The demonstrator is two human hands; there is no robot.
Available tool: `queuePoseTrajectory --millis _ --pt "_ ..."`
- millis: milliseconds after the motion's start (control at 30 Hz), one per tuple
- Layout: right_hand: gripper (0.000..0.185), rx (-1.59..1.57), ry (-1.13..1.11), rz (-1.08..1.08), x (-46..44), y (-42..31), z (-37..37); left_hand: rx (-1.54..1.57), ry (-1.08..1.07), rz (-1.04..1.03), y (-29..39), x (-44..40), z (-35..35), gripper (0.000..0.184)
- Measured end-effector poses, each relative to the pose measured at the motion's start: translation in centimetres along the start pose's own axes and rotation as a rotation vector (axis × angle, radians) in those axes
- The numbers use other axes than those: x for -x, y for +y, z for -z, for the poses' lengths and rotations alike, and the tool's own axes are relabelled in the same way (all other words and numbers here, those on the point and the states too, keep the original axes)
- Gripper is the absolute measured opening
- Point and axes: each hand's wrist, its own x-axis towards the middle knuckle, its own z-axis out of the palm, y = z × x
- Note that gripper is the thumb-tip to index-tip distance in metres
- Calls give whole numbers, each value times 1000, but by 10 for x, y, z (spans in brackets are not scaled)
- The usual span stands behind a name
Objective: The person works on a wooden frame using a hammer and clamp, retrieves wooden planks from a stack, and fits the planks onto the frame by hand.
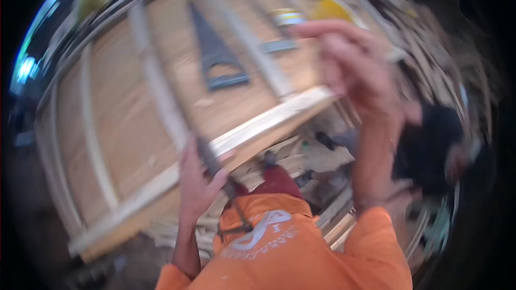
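My left hand [200, 180] is closed around the dark handle of what looks like a hammer [234, 196], beside the near edge of a wooden panel with battens [258, 123]. The hammer's T-shaped end hangs in front of my orange shirt. Raised over the panel's right corner, my right hand [357, 67] is blurred, its fingers curled and the index finger reaching leftward. Whether something small sits in them I cannot make out. A handsaw [212, 48] lies flat between two battens. Past my right fingertips are a banded tin [288, 16] and a square-like tool [279, 46].
A yellow round object [330, 8] sits behind my right hand. Another person in dark clothing [430, 145] is close on the right. Wood strips and offcuts [451, 37] are piled to the right, and more scraps [279, 161] lie under the panel around my feet.
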Motion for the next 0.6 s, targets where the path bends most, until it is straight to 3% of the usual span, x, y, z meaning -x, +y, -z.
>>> queuePoseTrajectory --millis 33,133,200,300,367,400,433,467,500,533,567,600 --pt "38 -74 76 -62 -2 11 2 -97 -8 -17 -5 -3 3 103" --pt "41 -260 -30 -115 -14 47 9 -100 52 -9 -7 -6 7 104" --pt "40 -94 -179 -211 -20 70 2 -64 92 28 -6 -3 4 105" --pt "36 -17 -703 -515 -10 104 -23 -26 73 105 3 0 7 98" --pt "37 7 -1104 -711 3 116 -45 136 248 148 11 5 9 86" --pt "43 104 -1252 -531 18 137 -59 151 394 201 28 10 10 72" --pt "51 106 -1283 -502 45 158 -70 126 425 228 42 15 18 72" --pt "61 112 -1309 -473 73 180 -80 193 437 391 56 22 28 64" --pt "70 -115 -1312 -580 95 201 -92 266 447 545 65 29 33 57" --pt "79 -337 -1301 -690 112 219 -106 261 479 572 62 39 30 47" --pt "79 -337 -1325 -672 124 234 -124 249 504 574 71 40 32 47" --pt "80 -546 -1333 -622 135 247 -143 156 424 646 82 39 35 47"
